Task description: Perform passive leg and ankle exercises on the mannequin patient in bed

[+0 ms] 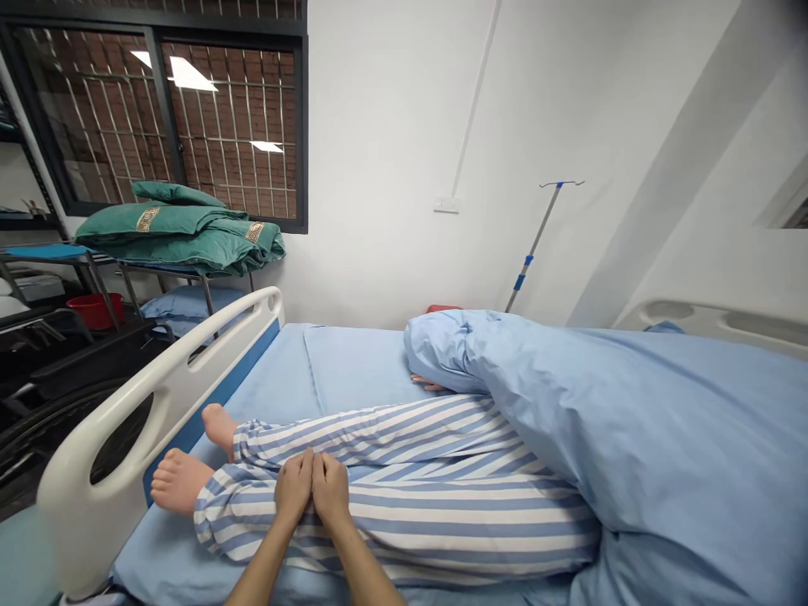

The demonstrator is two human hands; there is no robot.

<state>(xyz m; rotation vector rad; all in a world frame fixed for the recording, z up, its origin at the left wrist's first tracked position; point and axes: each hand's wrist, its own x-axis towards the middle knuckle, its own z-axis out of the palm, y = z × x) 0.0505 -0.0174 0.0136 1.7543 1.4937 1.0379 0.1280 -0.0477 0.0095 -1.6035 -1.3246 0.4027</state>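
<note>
A figure in blue-and-white striped trousers (454, 513) lies on the bed, its bare feet (182, 481) towards the footboard. My left hand (294, 486) and my right hand (329, 486) rest side by side over the lower part of the nearer leg, thumbs' sides touching. Their fingers bend down over the leg's far side, so the fingertips are hidden. A light blue quilt (606, 421) covers the upper body and is folded back above the knees. Under its edge part of the figure's hand (429, 384) shows.
A white footboard (114, 429) closes the bed's left end. Behind it stand a wheelchair (69, 379), a red bucket (94, 310) and green quilts (189, 227) stacked under the window. An IV pole (535, 244) rises beyond the bed's far side, by the wall.
</note>
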